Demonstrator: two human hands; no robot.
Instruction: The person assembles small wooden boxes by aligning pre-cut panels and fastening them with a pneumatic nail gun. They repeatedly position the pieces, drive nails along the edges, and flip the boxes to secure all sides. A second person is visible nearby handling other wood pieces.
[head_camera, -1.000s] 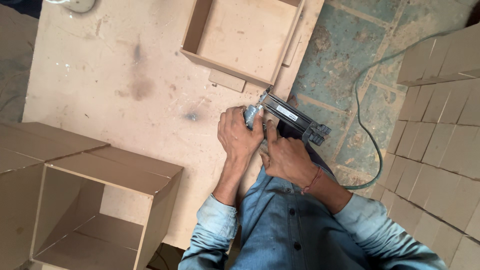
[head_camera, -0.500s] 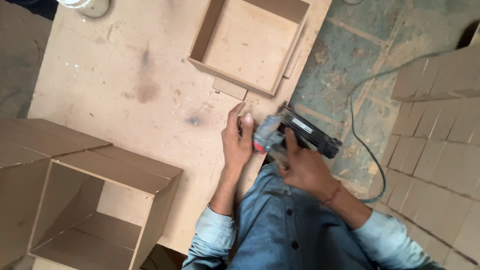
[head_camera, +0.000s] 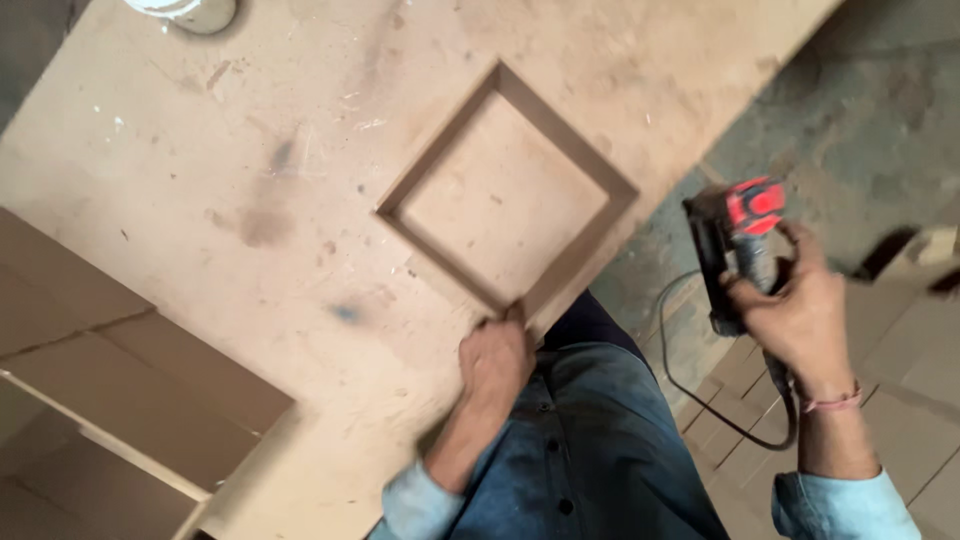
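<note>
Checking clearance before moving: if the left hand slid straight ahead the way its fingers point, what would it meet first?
The left hand already seems to touch the near corner of the square frame; pushing on, it meets that frame wall first. Motion blur leaves the contact uncertain.
</note>
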